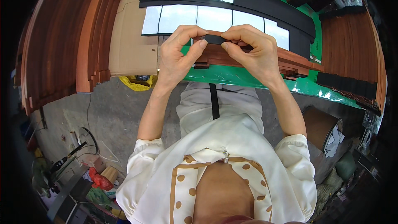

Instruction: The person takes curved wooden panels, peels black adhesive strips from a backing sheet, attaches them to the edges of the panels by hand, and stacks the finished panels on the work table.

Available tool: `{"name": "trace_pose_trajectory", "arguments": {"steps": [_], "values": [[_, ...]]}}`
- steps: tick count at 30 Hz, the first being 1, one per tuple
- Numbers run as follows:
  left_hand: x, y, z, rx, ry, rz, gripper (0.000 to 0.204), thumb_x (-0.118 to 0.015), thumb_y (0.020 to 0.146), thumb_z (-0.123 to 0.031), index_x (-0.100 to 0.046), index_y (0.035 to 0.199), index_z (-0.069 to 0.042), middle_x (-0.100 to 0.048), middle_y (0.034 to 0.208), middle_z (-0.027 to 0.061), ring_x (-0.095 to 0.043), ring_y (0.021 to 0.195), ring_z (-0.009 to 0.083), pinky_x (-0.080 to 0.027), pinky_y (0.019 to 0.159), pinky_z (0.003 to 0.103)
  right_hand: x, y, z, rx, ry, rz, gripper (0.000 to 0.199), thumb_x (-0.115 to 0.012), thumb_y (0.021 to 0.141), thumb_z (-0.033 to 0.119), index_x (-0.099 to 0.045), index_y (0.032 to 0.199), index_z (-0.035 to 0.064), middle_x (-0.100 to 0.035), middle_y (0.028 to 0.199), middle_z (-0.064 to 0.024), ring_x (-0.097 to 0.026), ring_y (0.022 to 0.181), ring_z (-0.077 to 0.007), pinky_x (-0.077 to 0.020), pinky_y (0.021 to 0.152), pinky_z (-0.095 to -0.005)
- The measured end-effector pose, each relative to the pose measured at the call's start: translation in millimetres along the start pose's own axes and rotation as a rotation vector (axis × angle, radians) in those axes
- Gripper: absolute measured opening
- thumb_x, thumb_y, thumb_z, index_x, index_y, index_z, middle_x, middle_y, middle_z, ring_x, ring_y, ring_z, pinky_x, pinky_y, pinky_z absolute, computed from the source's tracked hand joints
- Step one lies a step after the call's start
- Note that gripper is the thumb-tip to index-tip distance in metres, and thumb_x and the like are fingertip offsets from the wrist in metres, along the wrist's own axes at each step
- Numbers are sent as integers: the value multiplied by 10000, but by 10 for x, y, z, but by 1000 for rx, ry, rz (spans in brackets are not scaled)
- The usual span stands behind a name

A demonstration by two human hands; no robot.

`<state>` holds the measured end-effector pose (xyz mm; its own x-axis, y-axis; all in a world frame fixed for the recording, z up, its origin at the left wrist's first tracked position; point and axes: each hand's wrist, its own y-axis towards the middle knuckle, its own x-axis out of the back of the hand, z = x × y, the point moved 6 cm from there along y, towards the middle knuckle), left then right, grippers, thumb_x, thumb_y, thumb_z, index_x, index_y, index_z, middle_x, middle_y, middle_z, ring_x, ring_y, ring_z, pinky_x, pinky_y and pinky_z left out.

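Both hands are raised over the near side of the surface [232, 76], which has a glossy green covering. The left hand [182, 54] pinches the left end of a short black strip [215, 39] between thumb and index finger; the right hand [256, 52] pinches its right end in the same way. The strip lies roughly level from side to side, bridging the gap between the fingertips. Contact between strip and the wood behind it: cannot tell from this angle.

Directly beneath the hands: reddish-brown wooden pieces [224, 54], laid lengthwise, some with dark ends. Just beyond them, long black sheets [271, 5] run across the surface; white glossy panels [214, 16] lie on them in two rows, dark lines dividing the panels.

Left side: tall stack of reddish-brown boards [62, 37], with a sheet of brown cardboard [132, 60] between it and the hands. Right side: second board stack [345, 45], black material along its near end.

Lower down: a yellow bag [138, 84] near the cardboard's front edge, grey floor [120, 114], and a brown drum [318, 126] tipped on its side at right, pale scraps at its mouth.
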<state>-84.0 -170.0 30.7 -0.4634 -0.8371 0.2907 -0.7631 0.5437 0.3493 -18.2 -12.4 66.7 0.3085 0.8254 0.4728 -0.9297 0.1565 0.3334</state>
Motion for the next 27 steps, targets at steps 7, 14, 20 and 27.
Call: {"name": "trace_pose_trajectory", "arguments": {"steps": [7, 14, 20, 27], "values": [[-24, 5, -47, -30, 11, -3, 145, -583, 876, -6, -628, 1011, 17, -577, 1025, 81, -587, 800, 116, -516, 635, 224, 16, -31, 6, 7, -26, 26, 152, -704, 737, 13, -687, 888, 2, -670, 875, -66, -626, 710, -129, -516, 617, -233], [-49, -78, -325, -402, 418, -29, 298, -594, 753, 114, -660, 1016, -10, -592, 1047, 117, -598, 909, 239, -480, 753, 326, 4, -141, 118, 338, -253, -105, 281, -740, 665, 40, -674, 938, 46, -660, 915, -68, -635, 784, -228, -530, 654, -298], [-143, -101, -459, -599, 706, -40, 320, -611, 718, 66, -657, 1024, -15, -618, 1071, 92, -584, 995, 270, -421, 822, 388, -61, -284, 211, 451, -398, -134, 393, -696, 652, 28, -642, 1042, 23, -637, 1025, -86, -626, 846, -239, -530, 704, -325], [-226, -85, -538, -515, 948, 15, 382, -640, 726, 8, -618, 1103, -52, -610, 1111, 69, -558, 1068, 262, -358, 913, 437, 297, -173, 98, 397, -229, -15, 327, -620, 783, 61, -580, 1099, -13, -606, 1079, -128, -609, 930, -277, -523, 747, -366]]}}
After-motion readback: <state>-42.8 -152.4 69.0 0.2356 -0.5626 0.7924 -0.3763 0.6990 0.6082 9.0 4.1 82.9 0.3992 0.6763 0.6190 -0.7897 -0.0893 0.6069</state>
